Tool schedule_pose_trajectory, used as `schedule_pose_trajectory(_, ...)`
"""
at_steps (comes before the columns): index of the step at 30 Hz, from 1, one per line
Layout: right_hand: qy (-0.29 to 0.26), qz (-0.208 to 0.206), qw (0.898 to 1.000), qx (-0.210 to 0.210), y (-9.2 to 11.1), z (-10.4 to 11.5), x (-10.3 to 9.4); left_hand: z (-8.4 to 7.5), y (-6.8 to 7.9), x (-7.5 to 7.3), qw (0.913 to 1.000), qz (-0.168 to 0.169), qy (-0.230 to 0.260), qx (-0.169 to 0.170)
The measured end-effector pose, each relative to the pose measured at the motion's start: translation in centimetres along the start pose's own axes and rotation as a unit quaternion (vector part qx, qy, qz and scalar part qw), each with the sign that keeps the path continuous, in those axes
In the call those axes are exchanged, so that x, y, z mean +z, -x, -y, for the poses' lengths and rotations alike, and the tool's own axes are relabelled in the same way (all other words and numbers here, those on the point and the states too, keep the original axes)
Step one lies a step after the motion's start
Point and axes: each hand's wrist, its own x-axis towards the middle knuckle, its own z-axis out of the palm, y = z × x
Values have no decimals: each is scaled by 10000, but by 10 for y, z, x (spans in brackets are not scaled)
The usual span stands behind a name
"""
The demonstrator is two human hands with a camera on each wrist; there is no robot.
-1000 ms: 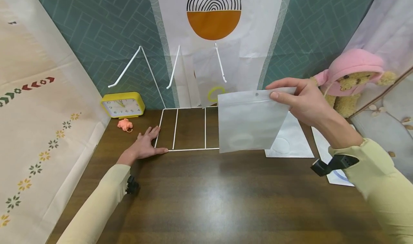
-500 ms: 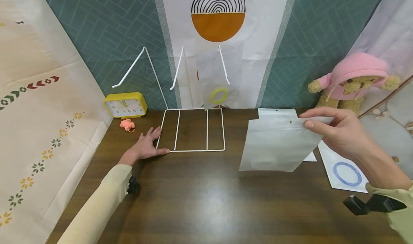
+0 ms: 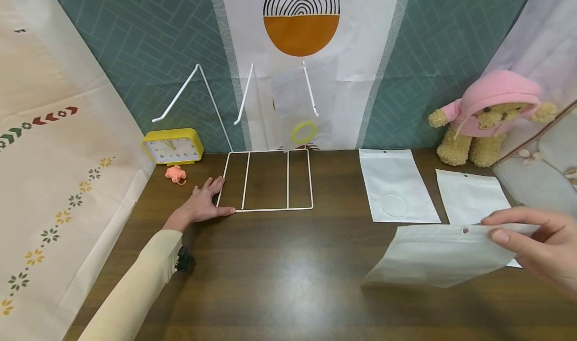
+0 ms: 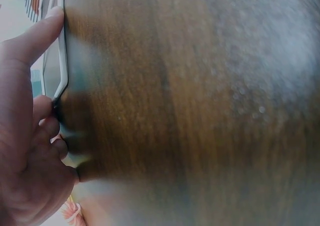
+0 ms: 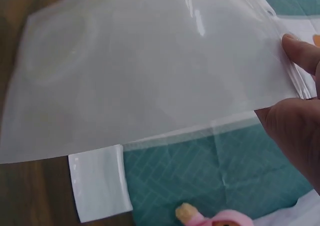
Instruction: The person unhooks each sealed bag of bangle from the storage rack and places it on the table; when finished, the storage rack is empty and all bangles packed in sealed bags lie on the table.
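A white wire rack (image 3: 270,210) with upright hooks stands against the back wall. My left hand (image 3: 202,206) rests on its base at the front left corner, thumb on the front bar and fingers spread along the side bar. From the rack's right hook (image 3: 309,88) hangs a clear bag (image 3: 293,98) with a yellow ring on it. At the right, my right hand (image 3: 541,246) pinches the top edge of a whitish zip bag (image 3: 442,256) between thumb and fingers. The bag is tilted over the table, and a faint round shape shows near its far end in the right wrist view.
Two more white zip bags lie at the right: one (image 3: 389,176) behind, another (image 3: 471,193) partly covered by the held bag. A yellow clock (image 3: 173,148) and a small orange toy (image 3: 176,174) are at back left. A teddy bear (image 3: 491,113) in a pink hood sits back right.
My right hand has carried the zip bag away from the rack, rightward and toward me, uncovering the rack base and the bags on the table. The left hand has stayed on the rack.
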Motion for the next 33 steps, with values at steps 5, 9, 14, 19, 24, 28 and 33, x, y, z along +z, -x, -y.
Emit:
schedule_pose_trajectory(5, -39, 55, 10000, 50, 12, -4, -8, 1, 3, 1, 10000, 24, 0, -49)
schedule_pose_trajectory(9, 244, -178, 9976, 625, 6, -10, -10, 3, 4, 2, 9999, 76, -13, -80)
schedule_pose_trajectory(14, 969, -508, 9819, 1544, -12, -18, -16, 4, 1, 1, 9999, 119, -14, -83)
schedule_pose_trajectory(19, 768, -488, 9816, 1676, -23, -36, -29, 2, -1, -1, 9998, 159, -23, -124)
schedule_pose_trajectory(24, 498, -214, 9887, 1398, -27, -56, -38, -1, -3, -2, 9995, 236, -79, -181)
schedule_pose_trajectory(28, 848, -272, 9833, 1590, -26, -68, -41, -1, -2, -2, 9996, 234, -73, -167)
schedule_pose_trajectory(33, 1634, -375, 9690, 1817, -27, -79, -43, 0, -2, -2, 9996, 230, -47, -181)
